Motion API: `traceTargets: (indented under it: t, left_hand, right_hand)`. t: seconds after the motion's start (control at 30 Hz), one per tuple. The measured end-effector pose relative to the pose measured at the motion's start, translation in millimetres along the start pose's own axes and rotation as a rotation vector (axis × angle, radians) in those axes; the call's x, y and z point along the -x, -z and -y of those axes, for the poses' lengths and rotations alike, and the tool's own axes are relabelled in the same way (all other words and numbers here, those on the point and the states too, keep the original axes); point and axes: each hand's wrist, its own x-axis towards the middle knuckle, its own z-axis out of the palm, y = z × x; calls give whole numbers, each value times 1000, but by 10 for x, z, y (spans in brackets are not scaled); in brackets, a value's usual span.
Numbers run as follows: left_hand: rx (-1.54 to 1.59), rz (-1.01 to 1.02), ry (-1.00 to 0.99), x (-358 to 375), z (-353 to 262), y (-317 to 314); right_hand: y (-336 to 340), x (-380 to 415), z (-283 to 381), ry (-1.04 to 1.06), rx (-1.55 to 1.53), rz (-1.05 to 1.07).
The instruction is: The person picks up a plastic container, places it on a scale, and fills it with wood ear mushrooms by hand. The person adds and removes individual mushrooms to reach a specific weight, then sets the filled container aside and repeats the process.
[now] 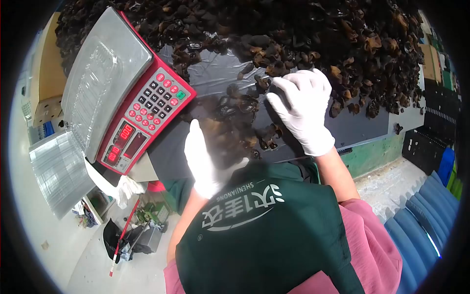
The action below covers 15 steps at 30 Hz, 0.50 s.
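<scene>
Both my hands wear white gloves over a dark-covered table (215, 68). My left hand (203, 159) is at the table's near edge, fingers stretched and thumb apart, its palm turned towards a motion-blurred clump of wood ear mushrooms (227, 132). To the right, my right hand (304, 110) has its back up, fingers bent and thumb spread away from them; nothing shows in it. Its fingertips are close to the big heap of dark wood ear mushrooms (303, 39). Between the hands are several loose pieces (267, 134).
A red digital scale (159, 105) stands tilted in view at the left, with a clear plastic tray (95, 88) on its pan. Beside it is a stack of clear plastic containers (63, 169). White gloves (128, 190) hang below the scale. Black crates (438, 117) are at the right.
</scene>
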Motion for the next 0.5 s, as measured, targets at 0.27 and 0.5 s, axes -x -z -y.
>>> traceTargets:
  t: [0.27, 0.5]
  left_hand:
    - [92, 13, 88, -26, -54, 41]
    - [319, 41, 306, -64, -164, 56]
  right_hand:
    - [-137, 19, -4, -10, -118, 1]
    - [-116, -16, -39, 19, -226, -67]
